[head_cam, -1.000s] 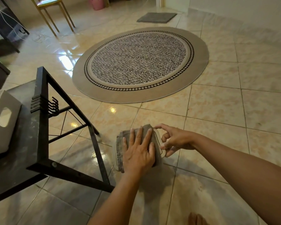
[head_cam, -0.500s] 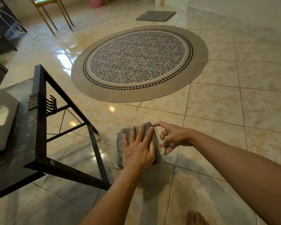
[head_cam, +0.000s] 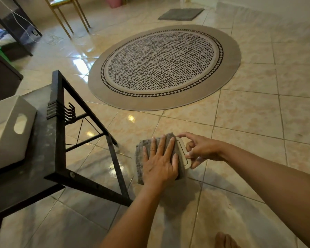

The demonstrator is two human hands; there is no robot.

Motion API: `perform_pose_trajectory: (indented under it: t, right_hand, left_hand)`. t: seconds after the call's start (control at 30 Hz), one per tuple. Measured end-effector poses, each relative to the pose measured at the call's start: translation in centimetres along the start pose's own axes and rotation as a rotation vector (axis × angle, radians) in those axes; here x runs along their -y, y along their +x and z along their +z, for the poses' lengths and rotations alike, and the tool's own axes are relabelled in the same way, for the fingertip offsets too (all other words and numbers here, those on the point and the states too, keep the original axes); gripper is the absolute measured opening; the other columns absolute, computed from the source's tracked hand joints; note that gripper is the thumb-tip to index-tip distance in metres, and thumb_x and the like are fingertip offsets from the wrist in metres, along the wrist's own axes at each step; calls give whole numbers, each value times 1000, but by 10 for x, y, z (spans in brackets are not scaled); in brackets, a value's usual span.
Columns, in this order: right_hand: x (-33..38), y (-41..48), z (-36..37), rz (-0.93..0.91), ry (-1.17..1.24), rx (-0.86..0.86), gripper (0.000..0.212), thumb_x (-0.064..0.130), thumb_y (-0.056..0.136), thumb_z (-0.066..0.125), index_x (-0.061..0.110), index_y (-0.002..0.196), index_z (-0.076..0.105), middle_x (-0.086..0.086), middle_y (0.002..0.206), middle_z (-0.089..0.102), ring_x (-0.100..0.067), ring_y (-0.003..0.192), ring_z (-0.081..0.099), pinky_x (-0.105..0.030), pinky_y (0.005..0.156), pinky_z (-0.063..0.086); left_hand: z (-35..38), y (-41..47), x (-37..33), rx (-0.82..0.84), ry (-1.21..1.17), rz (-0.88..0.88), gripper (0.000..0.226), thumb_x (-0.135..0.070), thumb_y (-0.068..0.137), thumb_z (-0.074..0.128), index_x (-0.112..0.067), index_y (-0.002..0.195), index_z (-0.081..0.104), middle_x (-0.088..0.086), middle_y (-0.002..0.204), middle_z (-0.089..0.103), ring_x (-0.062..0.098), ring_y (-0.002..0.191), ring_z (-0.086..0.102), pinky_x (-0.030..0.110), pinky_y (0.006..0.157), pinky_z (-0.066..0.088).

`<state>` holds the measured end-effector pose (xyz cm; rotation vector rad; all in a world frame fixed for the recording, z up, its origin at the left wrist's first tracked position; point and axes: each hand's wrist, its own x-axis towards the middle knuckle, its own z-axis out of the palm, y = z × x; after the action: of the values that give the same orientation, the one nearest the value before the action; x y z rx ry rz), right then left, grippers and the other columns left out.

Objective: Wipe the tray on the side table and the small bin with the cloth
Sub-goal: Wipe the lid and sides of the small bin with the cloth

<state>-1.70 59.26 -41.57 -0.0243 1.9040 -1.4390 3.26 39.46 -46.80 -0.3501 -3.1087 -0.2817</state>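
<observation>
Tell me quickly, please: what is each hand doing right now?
Left hand: open, flat, pressing the grey cloth onto the small tray.
Right hand: pinching the tray's edge between thumb and fingers.

Grey cloth (head_cam: 140, 158), beige tray (head_cam: 183, 156), black-and-white patterned rug (head_cam: 161, 61).

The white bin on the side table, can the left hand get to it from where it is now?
Probably yes. The left hand lies flat on the cloth, and nothing stands between it and the white bin.

Coarse grey cloth (head_cam: 139, 158); glossy floor tiles (head_cam: 249, 113); matt black table (head_cam: 43, 158).
</observation>
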Motion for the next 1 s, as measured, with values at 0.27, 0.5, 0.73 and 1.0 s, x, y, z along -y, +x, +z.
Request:
perform_pose_trajectory:
  t: [0.27, 0.5, 0.73, 1.0]
  right_hand:
    - [2, 0, 4, -9, -21, -40, 78, -14, 88, 58, 34, 145, 34, -8, 79, 51, -20, 65, 63, -43, 67, 62]
    - [-1, 1, 8, -18, -12, -102, 79, -12, 88, 59, 36, 144, 33, -11, 85, 53, -24, 73, 67, -46, 70, 63]
    - [0, 3, 5, -30, -14, -59, 75, -12, 89, 59, 36, 141, 34, -12, 84, 51, -22, 69, 65, -48, 72, 63]
    - [0, 2, 5, -42, -13, -74, 79, -12, 89, 59, 31, 148, 30, -13, 86, 51, -27, 78, 66, -43, 69, 63]
  left_hand:
    - [10, -31, -22, -10, -42, -183, 63, -57, 97, 2, -38, 153, -18, -4, 162, -26, 22, 145, -32, 52, 116, -20]
    - [-8, -7, 27, 38, -105, -325, 63, -54, 100, 15, -40, 152, -19, -4, 163, -24, 20, 146, -30, 54, 120, -11]
    - [6, -29, -16, 29, -8, -90, 59, -54, 98, 3, -42, 152, -19, -6, 161, -27, 22, 145, -32, 51, 117, -18]
    - [-20, -22, 31, 51, -136, -328, 59, -48, 103, 18, -42, 153, -13, -4, 164, -21, 19, 145, -32, 47, 119, -17]
